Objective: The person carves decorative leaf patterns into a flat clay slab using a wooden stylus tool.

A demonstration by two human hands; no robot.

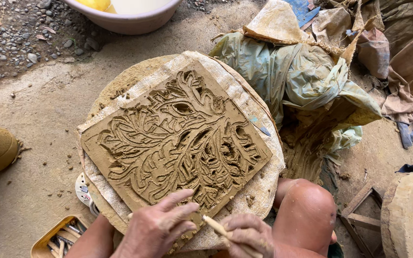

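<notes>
Slab: one carved clay slab (178, 138) sits on cloth (264, 186) in front of you.
Left hand (156, 229): fingers spread, resting on the slab's near edge.
Right hand (249, 235): fingers pinching one wooden stick (214, 226).
Basin: one (130, 21), up top.

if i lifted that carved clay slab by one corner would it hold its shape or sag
The clay slab looks damp and soft, with fresh crumbs and sharp tool grooves, so it would probably sag or tear at a corner. It seems thick and dense, likely heavy for its size. The raised leaf ridges would likely smear under fingers; lifting it by the cloth beneath looks safer.
</notes>
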